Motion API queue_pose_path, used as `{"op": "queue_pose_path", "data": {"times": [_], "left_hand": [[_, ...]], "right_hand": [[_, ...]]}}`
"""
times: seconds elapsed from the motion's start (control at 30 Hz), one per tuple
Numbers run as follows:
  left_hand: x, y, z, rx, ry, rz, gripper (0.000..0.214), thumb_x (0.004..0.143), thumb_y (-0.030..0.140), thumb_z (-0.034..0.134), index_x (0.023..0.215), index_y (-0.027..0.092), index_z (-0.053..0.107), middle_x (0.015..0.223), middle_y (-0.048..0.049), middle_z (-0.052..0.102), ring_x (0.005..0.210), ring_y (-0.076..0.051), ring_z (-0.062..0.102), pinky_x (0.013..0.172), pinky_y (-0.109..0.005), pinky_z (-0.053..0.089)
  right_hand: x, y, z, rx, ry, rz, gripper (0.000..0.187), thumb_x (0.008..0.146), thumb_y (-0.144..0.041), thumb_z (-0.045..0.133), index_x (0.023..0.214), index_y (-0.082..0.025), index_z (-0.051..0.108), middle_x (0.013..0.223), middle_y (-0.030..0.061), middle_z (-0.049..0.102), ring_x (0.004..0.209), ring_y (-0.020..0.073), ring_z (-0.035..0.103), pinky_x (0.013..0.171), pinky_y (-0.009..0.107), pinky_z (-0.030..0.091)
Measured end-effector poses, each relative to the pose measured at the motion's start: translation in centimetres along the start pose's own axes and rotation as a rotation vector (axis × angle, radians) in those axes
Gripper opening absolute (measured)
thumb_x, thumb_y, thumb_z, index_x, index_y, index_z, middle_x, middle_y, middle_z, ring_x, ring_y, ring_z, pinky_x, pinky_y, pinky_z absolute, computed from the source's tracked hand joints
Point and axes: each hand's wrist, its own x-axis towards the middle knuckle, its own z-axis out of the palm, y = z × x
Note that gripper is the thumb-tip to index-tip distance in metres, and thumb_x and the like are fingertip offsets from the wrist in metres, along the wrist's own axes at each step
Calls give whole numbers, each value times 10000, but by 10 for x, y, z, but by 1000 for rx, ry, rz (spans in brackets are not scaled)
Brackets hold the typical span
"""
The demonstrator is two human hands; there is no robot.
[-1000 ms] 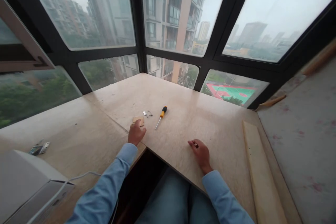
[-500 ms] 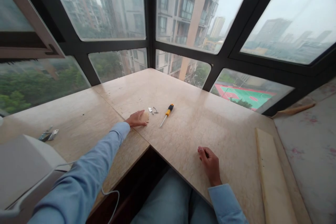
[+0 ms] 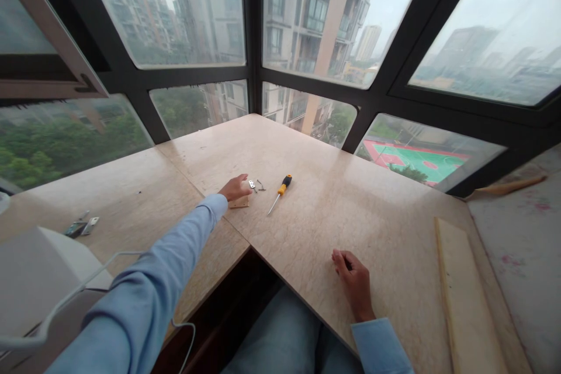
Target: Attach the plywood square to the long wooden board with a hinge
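My left hand (image 3: 235,187) reaches out over the marble-patterned surface, fingers apart. Its fingertips are right beside a small metal plate with holes (image 3: 251,184); whether they touch it I cannot tell. Just right of the plate lie several small screws (image 3: 260,186). A small wooden block (image 3: 239,203) lies below the hand, partly covered by it. Further right is a screwdriver (image 3: 280,193) with a yellow and black handle, its tip pointing toward me. My right hand (image 3: 353,278) rests on the surface nearer to me, fingers curled into a loose fist, with nothing visible inside.
A long wooden board (image 3: 467,298) lies along the right side by the wall. At left stand a white box (image 3: 56,257) and a white cable (image 3: 48,318); small metal parts (image 3: 83,225) lie behind the box. The countertop (image 3: 315,158) meets dark-framed windows.
My left hand has moved off the wooden block, slightly up and right, to the metal plate. The block now lies uncovered in part. My right hand keeps its curled pose.
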Motion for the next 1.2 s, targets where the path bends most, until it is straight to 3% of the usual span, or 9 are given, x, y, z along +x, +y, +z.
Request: {"op": "queue_pose_path", "data": {"times": [0.2,0.37,0.53,0.7,0.87,1.2], "left_hand": [[20,2,7,-30,-13,-20,777,561,361,778,1250,87,547,1275,-192,640,1267,-331,545,1067,-369,395],[27,-5,11,-134,-42,-41,895,491,406,815,1266,79,510,1303,-220,615,1248,-312,566,1057,-393,409],[28,-13,13,-281,-17,-42,954,467,407,835,1273,34,484,1294,-245,608,1251,-305,558,1080,-401,392],[27,-18,13,-443,-15,-63,997,389,392,893,1260,85,515,1244,-201,644,1256,-332,544,1104,-435,363],[26,-18,12,-558,-20,-83,989,389,348,922,1255,89,520,1235,-231,649,1212,-336,574,1102,-470,357],[26,-17,13,-637,-20,-91,967,399,256,935,1261,117,520,1238,-206,652,1198,-317,583,1057,-462,419]], "right_hand": [[4,-3,4,2,42,53,475,829,-620,527,708,-181,660,652,52,662,579,191,580,556,279,455],[7,-5,6,-5,46,65,461,838,-607,515,699,-185,642,644,48,649,589,195,584,543,274,448],[6,-3,6,7,44,72,465,833,-608,528,703,-179,653,644,48,650,588,192,581,542,272,450],[2,-1,2,36,8,58,465,835,-610,547,721,-173,657,653,40,640,589,177,561,553,268,449],[-2,-2,-4,29,-27,37,455,836,-604,558,691,-179,637,611,19,590,580,171,541,546,264,430],[-4,-1,-6,5,-50,41,436,855,-588,551,710,-184,631,641,28,601,620,183,557,579,275,448]]}}
